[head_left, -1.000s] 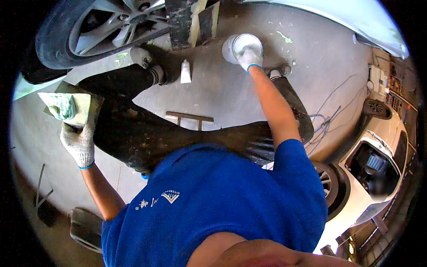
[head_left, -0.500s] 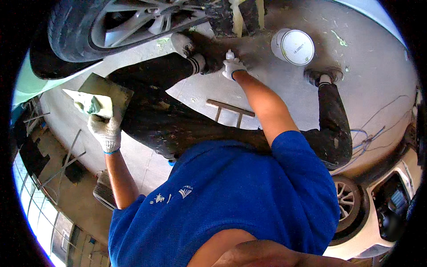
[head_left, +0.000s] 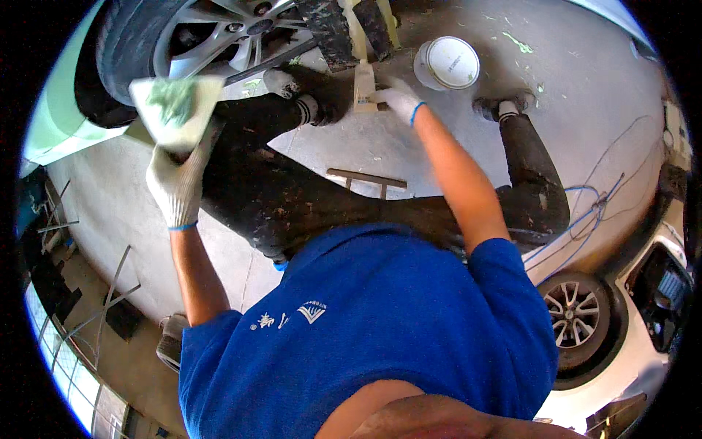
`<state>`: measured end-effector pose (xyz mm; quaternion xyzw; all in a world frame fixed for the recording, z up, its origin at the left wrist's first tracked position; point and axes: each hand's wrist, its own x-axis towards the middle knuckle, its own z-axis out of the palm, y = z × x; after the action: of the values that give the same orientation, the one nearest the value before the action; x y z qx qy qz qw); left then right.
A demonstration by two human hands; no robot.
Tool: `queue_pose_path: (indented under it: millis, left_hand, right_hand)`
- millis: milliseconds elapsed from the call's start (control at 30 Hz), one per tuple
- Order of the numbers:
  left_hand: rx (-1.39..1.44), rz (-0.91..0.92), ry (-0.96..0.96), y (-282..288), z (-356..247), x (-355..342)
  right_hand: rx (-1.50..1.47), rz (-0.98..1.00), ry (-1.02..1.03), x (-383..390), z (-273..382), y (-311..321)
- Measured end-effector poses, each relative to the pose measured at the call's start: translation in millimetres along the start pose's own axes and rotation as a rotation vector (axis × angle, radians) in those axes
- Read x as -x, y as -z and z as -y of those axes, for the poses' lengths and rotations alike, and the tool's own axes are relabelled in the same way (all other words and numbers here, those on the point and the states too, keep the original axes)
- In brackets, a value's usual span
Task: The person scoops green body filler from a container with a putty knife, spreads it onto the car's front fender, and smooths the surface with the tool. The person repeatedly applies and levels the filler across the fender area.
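Spreader [head_left: 207, 89], hand-held and loaded; entered with its setting in descending size.

Cars, two: pale green car [head_left: 58, 110] at upper left; white car [head_left: 638, 350] at lower right, with a dark open bay.

Wheels, two: multi-spoke grey wheel [head_left: 259, 28] on the green car; second spoked wheel [head_left: 572, 316] on the white one.

Blue hose [head_left: 601, 201], loosely looped, on the grey floor [head_left: 585, 139] at right.

Narrow frame [head_left: 365, 178], brown bar over two uprights, between the person's legs; lower part hidden.

White tub [head_left: 450, 64], round, top facing up, just beyond the right hand and well apart from the spreader.

Hands, gloved in white knit with blue cuffs. Left hand [head_left: 174, 186]: fingers closed around the spreader's narrow end. Right hand [head_left: 402, 101]: blurred, fingers bent at the tube's side; cannot tell whether they grip it or merely touch.

Spreader, further particulars: pale, flaring to a broad edge, raised at left, overlapping the wheel's lower part in view.

Tube [head_left: 364, 89]: pale, nozzle pointing away, between spreader and tub; whether resting or lifted, cannot tell.

Green paste [head_left: 172, 102]: smeared heap on the spreader's face.

Stage, as judged: paste is on the spreader and the tube is being handled. Next move seems to call for a sure right-hand hold on the tube and a steady spreader, lest the paste slide.
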<state>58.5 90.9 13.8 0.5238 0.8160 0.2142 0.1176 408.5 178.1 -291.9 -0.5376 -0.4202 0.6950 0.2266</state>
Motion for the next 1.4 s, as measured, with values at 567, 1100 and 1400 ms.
queue_pose_path:
  millis: [567,1100,1400]
  left_hand:
    - [0.261,0.555,-0.42,-140.5,-86.0,24.1]
    - [0.273,0.543,-0.42,-150.6,-76.7,23.8]
    - [0.242,0.523,-0.442,-149.7,-77.0,23.4]
  right_hand:
    - [-0.094,-0.061,0.19,185.8,142.2,-22.1]
    - [-0.05,-0.105,0.241,183.9,145.3,-35.1]
    - [-0.007,-0.269,0.176,160.1,129.9,-24.3]
